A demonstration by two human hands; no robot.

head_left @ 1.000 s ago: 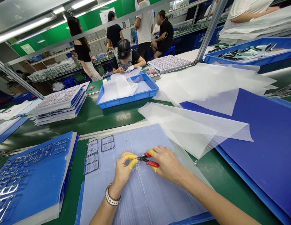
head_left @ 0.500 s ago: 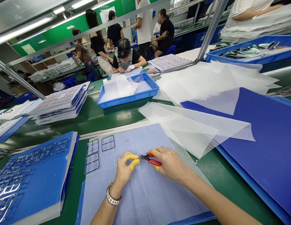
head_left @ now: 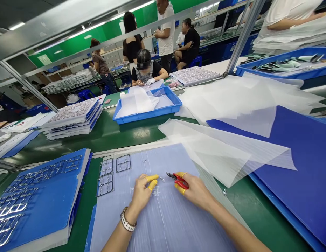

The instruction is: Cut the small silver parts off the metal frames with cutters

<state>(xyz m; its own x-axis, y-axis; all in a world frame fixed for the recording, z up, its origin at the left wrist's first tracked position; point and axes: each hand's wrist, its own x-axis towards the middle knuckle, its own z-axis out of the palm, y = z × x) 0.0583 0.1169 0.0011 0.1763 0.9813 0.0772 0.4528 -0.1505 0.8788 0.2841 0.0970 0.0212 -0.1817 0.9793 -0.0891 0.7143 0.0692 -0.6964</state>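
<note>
My right hand [head_left: 195,189] is closed around red-handled nippers [head_left: 178,179], their dark jaws pointing left. My left hand [head_left: 141,190] is in a pinch, with yellow finger cots on thumb and index finger; anything between those tips is too small to make out. Between the left fingertips and the nippers, small shiny pieces [head_left: 162,179] lie on a translucent sheet [head_left: 165,217]. Farther up, more tiny pieces [head_left: 144,161] rest on it. Shiny dark frames with small parts inside [head_left: 105,184] lie at its left edge.
At left, a stack of blue sheets [head_left: 55,192] carries more shiny frames. Crumpled translucent film [head_left: 226,143] and a dark blue sheet [head_left: 304,168] are on the right. Beyond stands a blue tray [head_left: 149,114] with white sheets. A co-worker [head_left: 149,70] sits opposite.
The nippers have moved right, away from my left fingertips, and their handles are squeezed closer together. The small pieces between the hands now show plainly. The camera view has shifted slightly.
</note>
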